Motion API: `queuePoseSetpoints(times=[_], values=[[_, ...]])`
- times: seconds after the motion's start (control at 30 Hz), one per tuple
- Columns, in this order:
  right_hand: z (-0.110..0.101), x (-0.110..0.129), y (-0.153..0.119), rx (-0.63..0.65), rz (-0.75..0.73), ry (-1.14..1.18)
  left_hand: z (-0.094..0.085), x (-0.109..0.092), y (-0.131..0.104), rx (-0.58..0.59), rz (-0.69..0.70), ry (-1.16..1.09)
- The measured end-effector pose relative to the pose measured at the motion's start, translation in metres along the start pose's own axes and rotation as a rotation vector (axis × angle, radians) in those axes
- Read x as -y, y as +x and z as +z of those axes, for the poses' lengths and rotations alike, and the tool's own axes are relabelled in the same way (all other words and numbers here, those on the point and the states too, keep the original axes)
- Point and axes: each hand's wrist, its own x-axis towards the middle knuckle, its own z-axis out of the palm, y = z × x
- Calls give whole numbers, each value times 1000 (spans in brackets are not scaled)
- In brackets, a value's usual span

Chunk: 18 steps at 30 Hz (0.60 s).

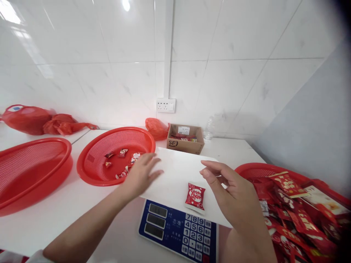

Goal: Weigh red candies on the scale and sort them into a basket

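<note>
A small red candy packet (195, 196) with white lettering lies on the white weighing pan (172, 171) of a digital scale, near its front edge. Below the pan shows the scale's blue keypad and display panel (170, 219). Over the pan's left side, close to the rim of the middle red basket (90, 175), is my left hand (141, 175), fingers spread and nothing in it. My right hand (230, 190) hovers to the right of the packet, apart from it. Its thumb and forefinger curve toward each other with a small gap, and no object shows between them.
Several small candies lie in the middle basket. Another red basket (65, 160) stands at left, and one at right (246, 168) is heaped with red snack packets (301, 219). Behind the scale are a cardboard box (185, 146), a red plastic bag (156, 128) and a clear bottle (210, 128).
</note>
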Motion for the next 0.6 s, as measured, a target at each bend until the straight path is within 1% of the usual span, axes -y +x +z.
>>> queuePoseSetpoints(times=[0.07,0.1,0.13,0.2,0.3,0.4,0.6], values=[[1,0,0,4,-21,-5,12,-29,1,76,199,-70],[1,-1,1,5,-34,-5,18,-42,1,136,355,-121],[1,-1,1,3,-45,-5,23,-54,2,199,457,-157],[1,-1,1,3,-52,-10,31,-73,3,288,566,-192],[-1,-1,0,0,-39,-22,39,-86,5,344,638,-228],[-1,0,-1,0,-34,-20,41,-86,4,361,672,-241],[2,1,0,6,-66,-30,29,-79,-2,396,685,-228]])
